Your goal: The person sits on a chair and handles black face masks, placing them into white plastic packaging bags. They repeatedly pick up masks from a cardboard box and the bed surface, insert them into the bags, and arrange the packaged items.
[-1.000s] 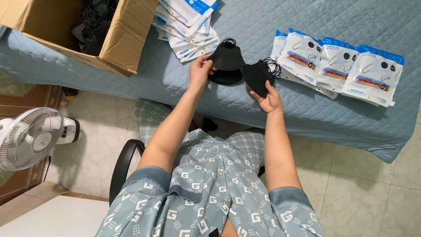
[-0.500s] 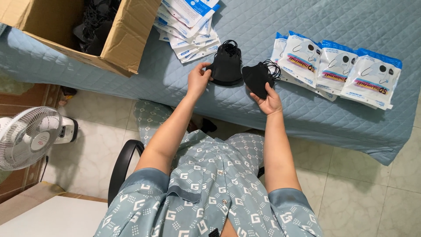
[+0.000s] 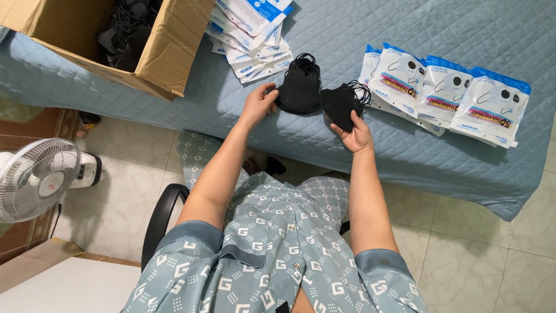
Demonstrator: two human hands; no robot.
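Left hand [image 3: 259, 103] resting fingertips on stack of black folded fabric face masks [image 3: 300, 88], frame centre, on blue quilted bed [image 3: 231, 98]. Right hand [image 3: 354, 132] clamping second black mask bundle [image 3: 340, 104]. Sealed white-blue mask packets [image 3: 446, 95] lying upper right; empty pouches [image 3: 250, 29] and cardboard box [image 3: 156, 49] with loose masks waiting upper left.
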